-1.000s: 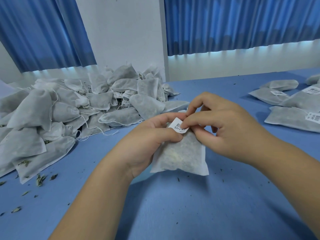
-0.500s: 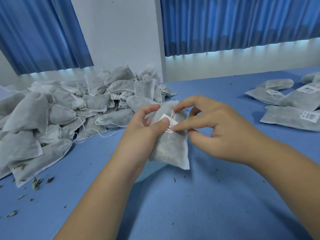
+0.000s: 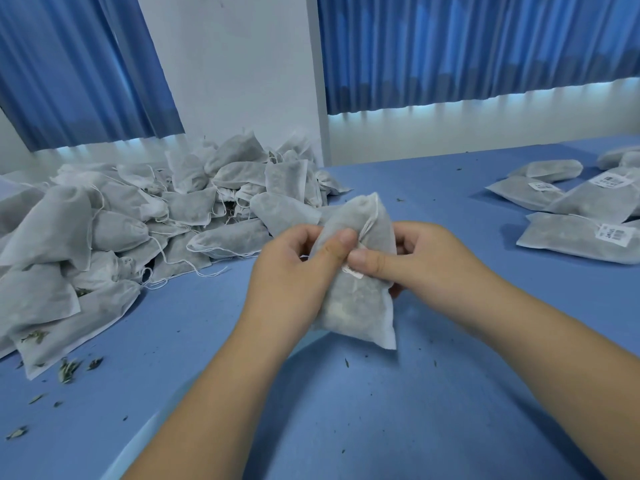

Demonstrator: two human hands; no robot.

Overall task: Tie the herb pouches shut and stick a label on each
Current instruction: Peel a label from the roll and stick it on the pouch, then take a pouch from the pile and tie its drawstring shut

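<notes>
**Both Hands Clasped One Herb Pouch Over the Table**

A person held a single grey pouch [image 3: 360, 303] upright between both hands, just above the blue table [image 3: 346, 420] and near its middle. The left hand [image 3: 294, 271] gripped the pouch's left edge, with the thumb laid across the front and the fingers curled behind. The right hand [image 3: 429, 265] gripped the right edge in the same way, its thumb pressed on the front just below the left thumb. The two thumb tips lay close together.

Under the thumbs a small white label [image 3: 354, 273] showed only at its lower edge, and how much of it was stuck down could not be told. A thin white string [image 3: 373, 216] ran down from the pouch's gathered top toward the thumbs. Whether the pouch's bottom corner touched the table was not clear.

To the left a big heap of pouches [image 3: 145, 220] lay piled toward the white wall [image 3: 235, 81], with loose strings trailing out of it. Bits of dried herb [image 3: 69, 368] were scattered in front of the heap. At the far right, well apart from the hands, several flat pouches [image 3: 581, 240] lay with white printed labels facing up. Blue curtains [image 3: 467, 50] hung behind.
</notes>
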